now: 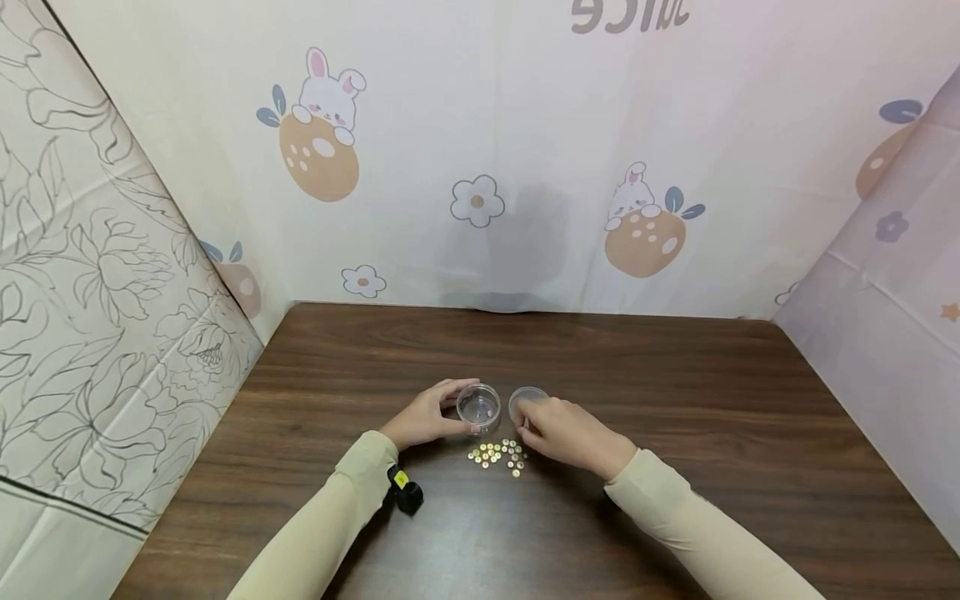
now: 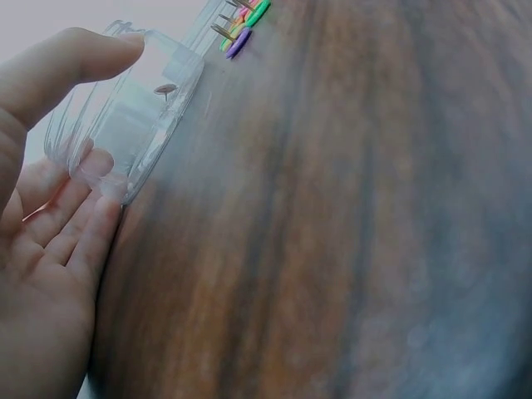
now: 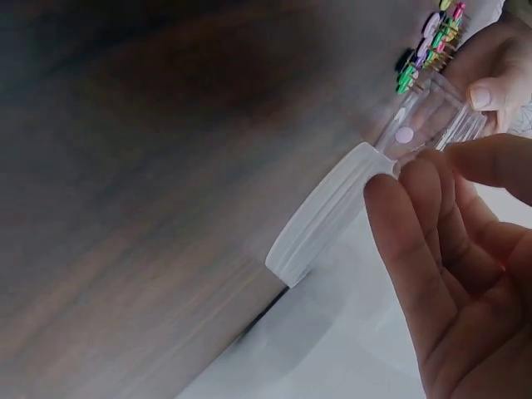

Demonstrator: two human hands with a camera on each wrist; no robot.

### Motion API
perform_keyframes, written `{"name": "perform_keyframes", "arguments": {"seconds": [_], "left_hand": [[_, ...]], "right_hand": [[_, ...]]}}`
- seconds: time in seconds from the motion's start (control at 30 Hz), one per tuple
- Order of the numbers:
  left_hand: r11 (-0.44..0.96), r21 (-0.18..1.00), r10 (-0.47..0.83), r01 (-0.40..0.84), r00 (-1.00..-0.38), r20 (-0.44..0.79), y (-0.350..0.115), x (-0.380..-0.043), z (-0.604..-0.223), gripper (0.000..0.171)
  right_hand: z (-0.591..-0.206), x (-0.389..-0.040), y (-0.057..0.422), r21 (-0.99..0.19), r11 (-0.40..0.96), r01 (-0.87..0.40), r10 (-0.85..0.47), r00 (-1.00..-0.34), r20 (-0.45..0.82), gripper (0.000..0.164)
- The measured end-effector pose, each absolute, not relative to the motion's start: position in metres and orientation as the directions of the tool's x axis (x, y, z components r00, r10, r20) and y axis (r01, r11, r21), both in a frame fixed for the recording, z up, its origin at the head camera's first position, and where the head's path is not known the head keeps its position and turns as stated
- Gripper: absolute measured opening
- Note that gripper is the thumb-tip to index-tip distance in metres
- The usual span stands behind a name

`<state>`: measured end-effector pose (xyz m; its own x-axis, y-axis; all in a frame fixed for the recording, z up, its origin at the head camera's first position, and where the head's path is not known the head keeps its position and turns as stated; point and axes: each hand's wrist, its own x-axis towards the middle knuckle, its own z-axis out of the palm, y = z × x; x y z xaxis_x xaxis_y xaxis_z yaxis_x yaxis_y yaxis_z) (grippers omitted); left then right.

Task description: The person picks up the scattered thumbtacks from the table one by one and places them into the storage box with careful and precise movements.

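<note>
My left hand [image 1: 422, 419] holds a clear round plastic jar [image 1: 489, 423] at its side, thumb and fingers around the wall; the jar stands upright and uncovered on the table. A lone thumbtack [image 2: 165, 89] shows inside it, its head pink [image 3: 404, 135] in the right wrist view. Just right of the jar lies a translucent round lid [image 3: 324, 220]. Over the lid's near edge is my right hand [image 1: 566, 432], fingertips bunched close to the thumb; whether anything sits between them is hidden. Several thumbtacks [image 1: 493, 451] with coloured heads lie in front of the jar, points up.
Dark wood-grain table [image 1: 675, 375] lies beneath both hands. A patterned cloth [image 1: 420, 125] hangs along the table's back edge, with more cloth at the left and right sides. A black strap with a yellow mark [image 1: 401, 479] sits by the left wrist.
</note>
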<state>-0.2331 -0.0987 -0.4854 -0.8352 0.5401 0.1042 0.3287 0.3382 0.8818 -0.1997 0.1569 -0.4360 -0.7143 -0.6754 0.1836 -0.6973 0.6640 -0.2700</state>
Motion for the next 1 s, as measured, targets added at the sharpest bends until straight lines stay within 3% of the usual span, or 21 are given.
{"name": "perform_keyframes", "arguments": {"seconds": [0.2,0.5,1.0], "left_hand": [[0.299,0.895,0.541,0.331,-0.831,0.126,-0.097,-0.226,-0.471,0.072],[0.354,0.875,0.541,0.33,-0.836,0.096,-0.101,-0.24,-0.495,0.076],[0.358,0.871,0.538,0.337,-0.837,0.102,-0.101,-0.24,-0.496,0.078]], "right_hand": [[-0.439,-0.198,0.16,-0.302,0.622,-0.723,-0.732,-0.673,0.106,0.012],[-0.439,-0.193,0.161,-0.316,0.598,-0.737,-0.77,-0.638,0.032,0.015],[-0.444,-0.19,0.162,-0.222,0.616,-0.756,-0.763,-0.642,0.07,0.019]]}}
